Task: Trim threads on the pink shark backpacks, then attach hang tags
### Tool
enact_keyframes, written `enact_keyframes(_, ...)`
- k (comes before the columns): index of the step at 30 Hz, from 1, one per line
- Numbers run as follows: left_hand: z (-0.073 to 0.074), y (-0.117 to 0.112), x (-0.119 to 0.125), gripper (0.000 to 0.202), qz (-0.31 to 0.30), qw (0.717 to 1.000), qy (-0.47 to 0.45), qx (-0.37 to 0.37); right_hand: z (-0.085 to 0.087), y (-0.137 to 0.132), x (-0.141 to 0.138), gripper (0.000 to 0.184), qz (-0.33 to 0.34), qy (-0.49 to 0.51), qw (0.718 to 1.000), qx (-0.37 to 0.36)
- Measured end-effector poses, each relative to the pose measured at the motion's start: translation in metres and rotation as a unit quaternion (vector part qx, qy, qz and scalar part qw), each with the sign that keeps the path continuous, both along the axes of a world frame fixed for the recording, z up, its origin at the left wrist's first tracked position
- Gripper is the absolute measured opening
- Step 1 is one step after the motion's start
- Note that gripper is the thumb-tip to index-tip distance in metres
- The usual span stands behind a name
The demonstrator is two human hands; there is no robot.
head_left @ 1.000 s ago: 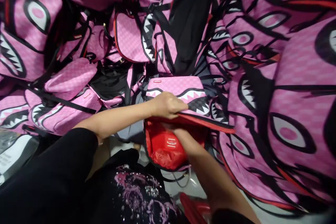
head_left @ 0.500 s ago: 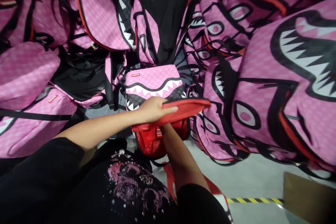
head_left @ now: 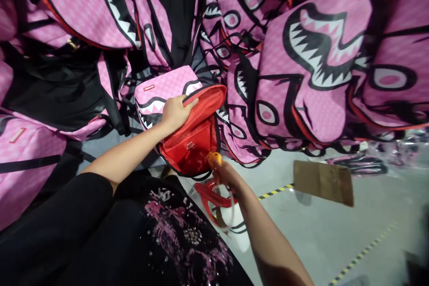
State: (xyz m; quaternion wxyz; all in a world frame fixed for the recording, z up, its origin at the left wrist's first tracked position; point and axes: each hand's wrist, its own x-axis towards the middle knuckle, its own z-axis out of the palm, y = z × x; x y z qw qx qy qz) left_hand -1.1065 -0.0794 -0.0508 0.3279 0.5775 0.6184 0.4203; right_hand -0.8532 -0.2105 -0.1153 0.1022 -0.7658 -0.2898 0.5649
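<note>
A pink backpack (head_left: 167,85) with a shark-mouth print lies open in front of me, showing its red lining (head_left: 191,140). My left hand (head_left: 176,111) grips the edge of its red-lined flap and holds it up. Just outside the opening, my right hand (head_left: 226,174) is closed around a small yellow-orange object (head_left: 214,158); what that object is I cannot make out.
Piles of identical pink shark-print backpacks (head_left: 315,67) surround me on the left, back and right. A grey floor with yellow-black tape (head_left: 275,192) lies to the right, with a piece of brown cardboard (head_left: 323,182) on it. Red straps (head_left: 209,194) lie by my knees.
My right hand has come out of the backpack's red interior and now holds a small yellow-orange object. My left hand has lifted the flap wider. My view has swung to the right.
</note>
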Motion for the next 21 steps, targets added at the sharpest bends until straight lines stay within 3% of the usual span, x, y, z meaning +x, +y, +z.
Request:
enact_keyframes(5, 0.013, -0.009, 0.006, 0.044, -0.085, 0.995, 0.041, 0.037, -0.052, 0.028, -0.054, 0.047, -0.130, 0.183, 0.973, 0.049)
enact_keyframes(9, 0.015, -0.006, 0.002, 0.044, -0.102, 0.992, 0.039, 0.061, -0.080, 0.010, -0.084, 0.048, -0.130, 0.347, 0.928, 0.023)
enact_keyframes(12, 0.015, -0.003, 0.002, 0.045, -0.102, 0.989, 0.043, 0.097, -0.092, -0.006, -0.092, 0.046, -0.091, 0.450, 0.888, -0.026)
enact_keyframes(16, 0.018, -0.005, 0.010, 0.048, -0.128, 0.982, 0.067, 0.121, -0.101, -0.005, -0.101, 0.044, -0.155, 0.511, 0.845, 0.019)
enact_keyframes(21, 0.027, -0.010, 0.016, 0.049, -0.157, 0.973, 0.098, 0.139, -0.105, 0.003, -0.107, 0.043, -0.159, 0.525, 0.836, 0.036)
